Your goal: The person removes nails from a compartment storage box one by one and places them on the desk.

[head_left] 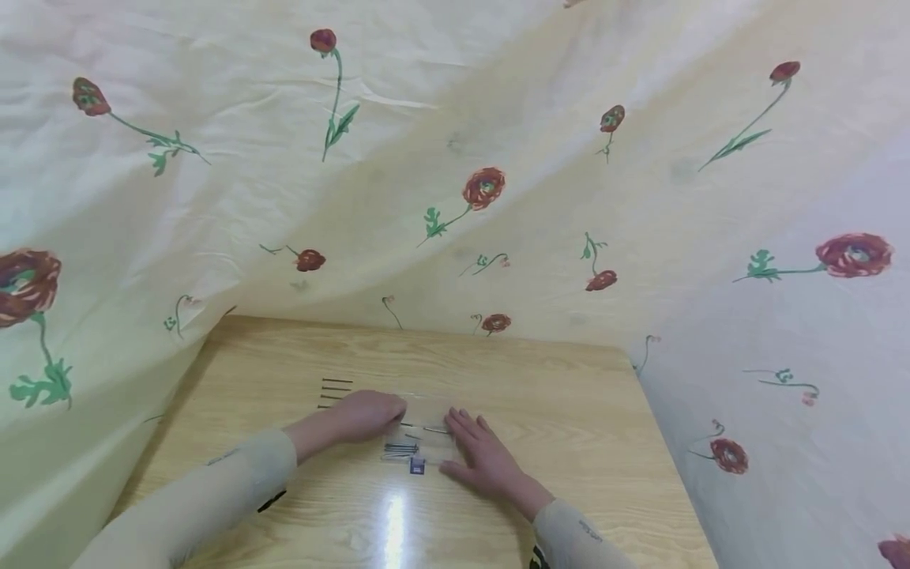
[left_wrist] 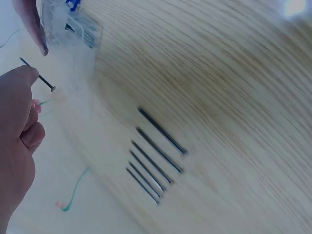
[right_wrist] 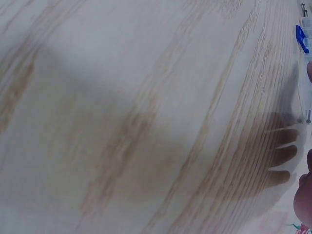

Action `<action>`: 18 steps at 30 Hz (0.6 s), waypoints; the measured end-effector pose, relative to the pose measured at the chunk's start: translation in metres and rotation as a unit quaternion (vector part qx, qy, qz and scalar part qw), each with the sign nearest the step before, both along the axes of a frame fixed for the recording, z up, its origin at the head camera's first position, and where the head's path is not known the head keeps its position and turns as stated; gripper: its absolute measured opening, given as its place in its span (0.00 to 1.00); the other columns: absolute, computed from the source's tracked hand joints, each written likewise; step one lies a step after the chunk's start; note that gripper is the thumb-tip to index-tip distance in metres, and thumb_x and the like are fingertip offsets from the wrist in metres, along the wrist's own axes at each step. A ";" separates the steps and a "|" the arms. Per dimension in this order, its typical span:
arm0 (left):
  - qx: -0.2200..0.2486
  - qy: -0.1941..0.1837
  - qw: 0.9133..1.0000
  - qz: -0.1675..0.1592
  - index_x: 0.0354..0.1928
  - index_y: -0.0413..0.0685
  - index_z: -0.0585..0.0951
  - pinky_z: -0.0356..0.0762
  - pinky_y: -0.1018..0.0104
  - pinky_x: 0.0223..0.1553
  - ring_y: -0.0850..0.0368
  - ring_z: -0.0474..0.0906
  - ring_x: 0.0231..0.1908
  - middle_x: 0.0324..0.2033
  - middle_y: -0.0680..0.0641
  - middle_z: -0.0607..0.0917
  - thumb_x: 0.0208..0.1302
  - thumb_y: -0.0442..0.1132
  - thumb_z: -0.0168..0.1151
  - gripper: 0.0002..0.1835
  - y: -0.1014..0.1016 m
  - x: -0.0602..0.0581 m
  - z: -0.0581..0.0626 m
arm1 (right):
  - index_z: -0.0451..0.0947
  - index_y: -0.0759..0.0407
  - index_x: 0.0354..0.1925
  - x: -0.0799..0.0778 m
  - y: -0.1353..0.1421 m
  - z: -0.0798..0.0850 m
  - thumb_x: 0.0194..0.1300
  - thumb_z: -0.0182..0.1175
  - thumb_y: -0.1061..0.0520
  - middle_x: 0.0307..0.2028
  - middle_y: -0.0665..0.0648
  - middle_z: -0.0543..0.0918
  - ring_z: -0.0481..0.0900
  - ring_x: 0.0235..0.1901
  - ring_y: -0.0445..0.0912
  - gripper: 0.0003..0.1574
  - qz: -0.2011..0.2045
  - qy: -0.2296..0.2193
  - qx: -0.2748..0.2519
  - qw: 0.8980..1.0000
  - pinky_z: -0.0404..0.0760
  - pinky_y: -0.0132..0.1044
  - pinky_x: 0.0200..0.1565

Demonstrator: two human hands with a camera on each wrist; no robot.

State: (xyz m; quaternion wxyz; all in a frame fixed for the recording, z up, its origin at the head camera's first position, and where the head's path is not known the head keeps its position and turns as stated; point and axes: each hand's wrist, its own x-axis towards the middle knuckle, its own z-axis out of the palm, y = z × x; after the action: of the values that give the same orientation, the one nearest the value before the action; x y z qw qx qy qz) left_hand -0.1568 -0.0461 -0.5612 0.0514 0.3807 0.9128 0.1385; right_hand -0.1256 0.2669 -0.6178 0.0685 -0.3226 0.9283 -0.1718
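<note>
My left hand [head_left: 368, 415] is over the left side of a clear plastic box [head_left: 442, 452]. In the left wrist view, its thumb and finger pinch a dark nail [left_wrist: 46, 82], whose flat head sticks out. My right hand [head_left: 490, 460] rests against the box's right side with its fingers extended. Several nails [head_left: 400, 449] lie together inside the box near its front. Another nail [head_left: 437, 430] lies farther back in it, close to the right fingers. A blue piece [left_wrist: 73, 4] is on the box's front edge.
Left of the box, several nails [left_wrist: 162, 130] lie in a row on the wooden table [head_left: 569, 411]. A flowered cloth [head_left: 398, 197] hangs behind the table and along its sides. Light glares [head_left: 394, 529] off the table's front.
</note>
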 end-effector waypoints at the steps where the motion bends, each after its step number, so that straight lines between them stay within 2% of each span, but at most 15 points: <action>1: -0.004 0.000 1.000 0.002 0.32 0.55 0.76 0.72 0.73 0.27 0.67 0.67 0.23 0.25 0.61 0.74 0.78 0.38 0.61 0.12 -0.005 0.001 0.001 | 0.55 0.56 0.84 0.000 0.000 -0.001 0.74 0.61 0.30 0.84 0.59 0.56 0.53 0.83 0.55 0.56 0.000 0.000 0.001 1.000 0.50 0.58 0.81; 10: -0.014 0.015 0.999 0.032 0.29 0.55 0.73 0.72 0.70 0.26 0.66 0.65 0.24 0.23 0.60 0.71 0.75 0.36 0.65 0.15 -0.057 0.020 0.000 | 0.54 0.56 0.84 -0.002 0.001 0.001 0.74 0.62 0.31 0.84 0.58 0.55 0.53 0.83 0.54 0.56 -0.001 0.003 0.006 1.000 0.48 0.56 0.81; 13: -0.007 0.020 0.999 0.041 0.29 0.54 0.73 0.72 0.69 0.26 0.66 0.65 0.24 0.23 0.60 0.72 0.74 0.35 0.65 0.15 -0.072 0.027 -0.005 | 0.54 0.56 0.85 -0.001 0.001 0.002 0.74 0.61 0.30 0.84 0.57 0.55 0.53 0.83 0.54 0.56 -0.001 0.000 0.004 1.000 0.48 0.55 0.82; 18: 0.010 0.038 0.997 0.068 0.29 0.53 0.73 0.70 0.68 0.23 0.66 0.64 0.22 0.23 0.59 0.72 0.71 0.32 0.66 0.15 -0.094 0.039 -0.022 | 0.55 0.56 0.84 0.001 0.000 0.002 0.74 0.62 0.31 0.84 0.58 0.56 0.54 0.83 0.55 0.56 -0.001 -0.005 -0.002 1.000 0.49 0.57 0.81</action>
State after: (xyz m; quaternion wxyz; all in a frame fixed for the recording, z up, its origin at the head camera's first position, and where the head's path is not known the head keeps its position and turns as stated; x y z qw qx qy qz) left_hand -0.1178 -0.1404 -0.5832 0.0036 0.3233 0.9365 0.1358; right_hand -0.1241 0.2667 -0.6156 0.0723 -0.3207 0.9281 -0.1751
